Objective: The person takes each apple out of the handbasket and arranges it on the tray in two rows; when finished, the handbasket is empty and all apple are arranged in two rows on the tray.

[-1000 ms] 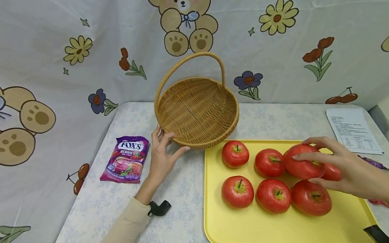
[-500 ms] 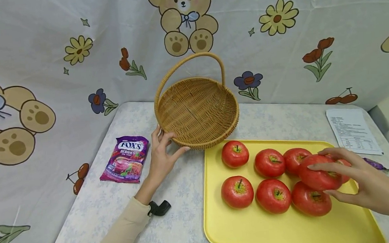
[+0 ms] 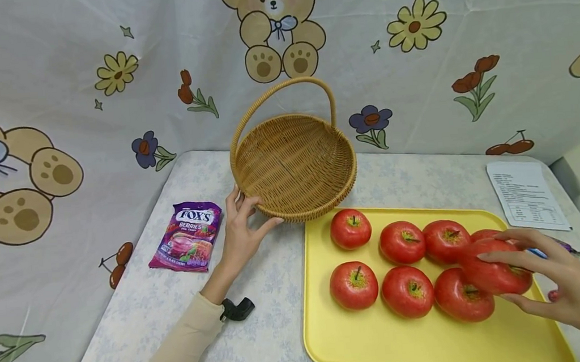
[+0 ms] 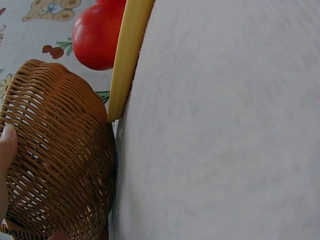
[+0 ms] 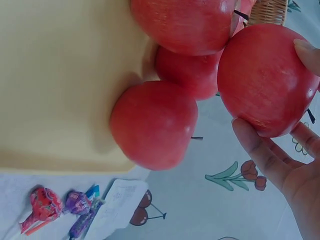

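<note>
My right hand (image 3: pixel 558 279) has its fingers curled around a red apple (image 3: pixel 496 270), fingertips on top and thumb below, holding it lifted over the right part of the yellow tray (image 3: pixel 384 344). In the right wrist view that apple (image 5: pixel 262 80) sits in the fingers clear of the tray, with other apples close behind it. Seven more apples lie on the tray in two rows; the far-right one in the back row (image 3: pixel 483 235) is mostly hidden behind the held apple, so I can't tell if the two touch.

My left hand (image 3: pixel 240 233) rests on the table (image 3: pixel 261 331) with fingers spread and fairly straight, fingertips and thumb against the near-left rim of the wicker basket (image 3: pixel 294 163). The left wrist view shows a fingertip pressed on the weave (image 4: pixel 55 165). The basket stands just behind the tray's far-left corner.

Left of that hand lies a purple candy bag (image 3: pixel 187 237). A printed sheet (image 3: pixel 526 193) lies at the table's far right, with wrapped sweets (image 5: pixel 55 210) just beside the tray's right edge.
</note>
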### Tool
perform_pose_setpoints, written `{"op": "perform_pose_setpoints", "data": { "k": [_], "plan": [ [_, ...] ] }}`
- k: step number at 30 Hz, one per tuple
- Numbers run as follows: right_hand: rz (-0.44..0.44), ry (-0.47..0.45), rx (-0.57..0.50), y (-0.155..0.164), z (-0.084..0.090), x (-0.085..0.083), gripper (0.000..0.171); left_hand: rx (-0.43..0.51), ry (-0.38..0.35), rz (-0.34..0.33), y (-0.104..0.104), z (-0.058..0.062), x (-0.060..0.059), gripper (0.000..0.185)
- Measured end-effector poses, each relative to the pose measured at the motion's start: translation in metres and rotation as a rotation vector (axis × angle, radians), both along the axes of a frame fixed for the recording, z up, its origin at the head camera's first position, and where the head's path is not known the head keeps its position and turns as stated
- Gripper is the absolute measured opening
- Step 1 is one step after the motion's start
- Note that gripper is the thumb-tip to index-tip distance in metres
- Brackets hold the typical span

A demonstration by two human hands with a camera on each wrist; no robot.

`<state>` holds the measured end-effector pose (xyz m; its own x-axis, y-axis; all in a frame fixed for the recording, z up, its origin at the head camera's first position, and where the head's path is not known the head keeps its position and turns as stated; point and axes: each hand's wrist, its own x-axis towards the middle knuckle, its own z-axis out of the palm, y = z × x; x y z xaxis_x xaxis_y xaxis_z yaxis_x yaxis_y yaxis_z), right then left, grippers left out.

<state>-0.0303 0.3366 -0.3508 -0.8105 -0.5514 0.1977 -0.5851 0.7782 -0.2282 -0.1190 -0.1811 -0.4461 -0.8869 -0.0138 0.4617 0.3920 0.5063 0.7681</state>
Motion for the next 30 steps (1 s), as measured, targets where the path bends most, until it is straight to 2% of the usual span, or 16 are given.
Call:
{"op": "perform_pose_setpoints", "data": {
  "k": [5, 11, 16, 21, 30],
  "plan": [
    [-0.056, -0.037, -0.011, 0.005, -0.004, 0.007, 0.090, 0.000, -0.005, -0.001, -0.001, 0.000, 0.000, 0.051],
    [-0.076, -0.046, -0.072, 0.016, -0.009, 0.015, 0.089, 0.006, -0.015, -0.003, -0.001, 0.000, 0.000, 0.052],
    [-0.161, -0.079, -0.088, 0.029, -0.016, 0.026, 0.087, -0.002, -0.006, 0.002, 0.001, 0.001, 0.000, 0.052],
    [-0.209, -0.137, -0.081, 0.043, -0.030, 0.032, 0.086, -0.005, 0.009, 0.006, 0.001, 0.001, -0.001, 0.052],
    [-0.217, -0.297, -0.123, 0.061, -0.063, 0.034, 0.076, -0.006, 0.010, 0.001, 0.000, 0.000, -0.001, 0.053]
  ]
}}
